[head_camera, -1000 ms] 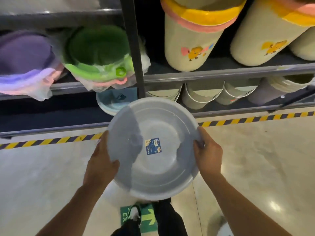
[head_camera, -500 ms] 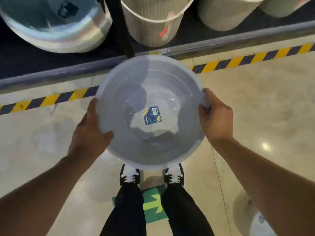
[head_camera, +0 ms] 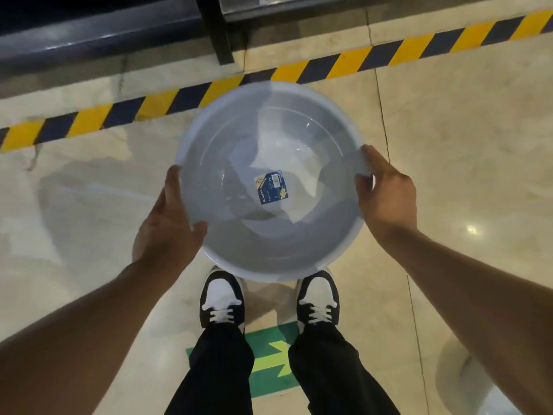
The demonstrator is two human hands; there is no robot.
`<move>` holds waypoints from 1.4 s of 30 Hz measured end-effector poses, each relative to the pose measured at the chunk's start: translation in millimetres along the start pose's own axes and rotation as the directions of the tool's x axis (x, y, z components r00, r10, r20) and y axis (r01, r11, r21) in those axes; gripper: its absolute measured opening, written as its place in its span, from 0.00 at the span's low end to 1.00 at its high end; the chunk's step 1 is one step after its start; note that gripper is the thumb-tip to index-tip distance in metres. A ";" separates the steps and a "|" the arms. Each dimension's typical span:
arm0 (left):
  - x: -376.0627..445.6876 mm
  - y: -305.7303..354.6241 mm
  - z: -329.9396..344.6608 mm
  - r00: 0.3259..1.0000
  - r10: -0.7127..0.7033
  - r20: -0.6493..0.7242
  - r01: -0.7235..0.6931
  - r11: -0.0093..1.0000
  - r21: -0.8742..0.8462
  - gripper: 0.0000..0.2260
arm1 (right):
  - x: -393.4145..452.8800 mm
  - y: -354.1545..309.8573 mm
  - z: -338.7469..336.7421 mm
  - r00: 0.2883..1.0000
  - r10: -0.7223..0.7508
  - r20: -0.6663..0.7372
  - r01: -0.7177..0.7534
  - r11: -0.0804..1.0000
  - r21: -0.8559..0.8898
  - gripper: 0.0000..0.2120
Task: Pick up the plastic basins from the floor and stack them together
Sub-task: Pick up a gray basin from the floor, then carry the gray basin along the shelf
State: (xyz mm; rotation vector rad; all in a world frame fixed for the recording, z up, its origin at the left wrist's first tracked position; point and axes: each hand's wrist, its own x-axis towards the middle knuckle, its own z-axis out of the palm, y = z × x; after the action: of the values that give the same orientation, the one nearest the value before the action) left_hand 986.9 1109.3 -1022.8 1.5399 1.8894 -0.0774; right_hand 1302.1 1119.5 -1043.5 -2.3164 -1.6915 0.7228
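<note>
Left hand (head_camera: 167, 226) and right hand (head_camera: 386, 196) clasp opposite rims of the grey plastic basin (head_camera: 269, 235) (held level). Risk: smooth rim slipping between grips.

Hidden and cropped parts.
Left hand's (head_camera: 167, 226) fingers lie under the basin (head_camera: 269, 235); a second basin (head_camera: 466, 381), below the right hand (head_camera: 386, 199), is cut off.

You held a smooth, glossy grey plastic basin (head_camera: 269, 235) bearing a shiny paper label (head_camera: 271, 189); the polished stone floor (head_camera: 463, 145) gleamed beneath you.
</note>
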 end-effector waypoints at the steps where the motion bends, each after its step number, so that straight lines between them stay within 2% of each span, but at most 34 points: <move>1: -0.7 -2.1 3.0 1.000 -0.007 0.020 0.006 1.000 0.012 0.41 | -2.1 2.9 3.4 1.000 0.011 0.025 -0.011 1.000 -0.005 0.20; 6: 1.1 -4.4 0.3 0.990 -0.067 0.124 0.056 0.995 0.087 0.44 | -0.1 5.1 6.8 0.979 0.040 0.202 -0.038 0.999 -0.016 0.25; 8: 3.1 1.8 -10.8 0.988 -0.062 0.141 0.037 0.984 0.172 0.41 | 2.3 3.3 -0.8 0.956 0.037 0.291 -0.023 0.998 -0.053 0.29; 10: 1.6 16.4 -24.6 0.995 -0.010 0.096 -0.014 0.967 0.254 0.36 | -0.3 -0.1 -16.2 0.952 0.042 0.304 -0.020 0.997 -0.075 0.30; 14: -18.8 72.3 -56.9 0.993 0.107 0.053 -0.118 0.955 0.272 0.32 | -19.0 -10.9 -66.5 0.985 0.008 0.170 0.026 0.980 -0.199 0.29; 17: -50.7 129.0 -80.9 0.965 0.253 0.074 -0.264 0.916 0.304 0.31 | -46.1 -17.2 -115.2 0.999 -0.001 0.032 0.009 0.968 -0.253 0.28; 21: -94.9 206.0 -106.3 0.880 0.457 0.130 -0.472 0.813 0.341 0.30 | -91.6 -11.6 -179.7 0.994 0.059 -0.093 -0.082 0.962 -0.259 0.28; 26: -149.2 290.2 -107.8 0.732 0.638 0.238 -0.678 0.647 0.351 0.30 | -170.4 31.6 -263.4 0.945 0.244 -0.219 -0.301 0.909 -0.288 0.29; 29: -182.4 339.2 -90.3 0.613 0.735 0.288 -0.773 0.486 0.407 0.30 | -239.7 74.0 -302.1 0.861 0.409 -0.301 -0.486 0.836 -0.253 0.30; 34: -245.6 414.6 -31.9 0.416 0.802 0.429 -0.866 0.205 0.457 0.31 | -375.6 143.4 -340.3 0.687 0.621 -0.378 -0.715 0.671 -0.198 0.31; 39: -317.4 466.8 48.3 0.265 0.804 0.532 -0.899 0.007 0.438 0.31 | -509.3 203.6 -329.1 0.440 0.819 -0.368 -0.895 0.434 -0.104 0.32; 42: -353.8 480.6 105.6 0.207 0.788 0.579 -0.913 -0.057 0.403 0.31 | -559.3 245.2 -309.0 0.343 0.884 -0.317 -0.938 0.339 -0.070 0.32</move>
State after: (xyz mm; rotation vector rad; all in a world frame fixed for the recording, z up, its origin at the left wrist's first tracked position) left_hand 1481.7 905.7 -738.1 2.9197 0.2548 -0.3745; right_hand 1528.1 557.2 -725.5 -3.3105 -0.1412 0.3101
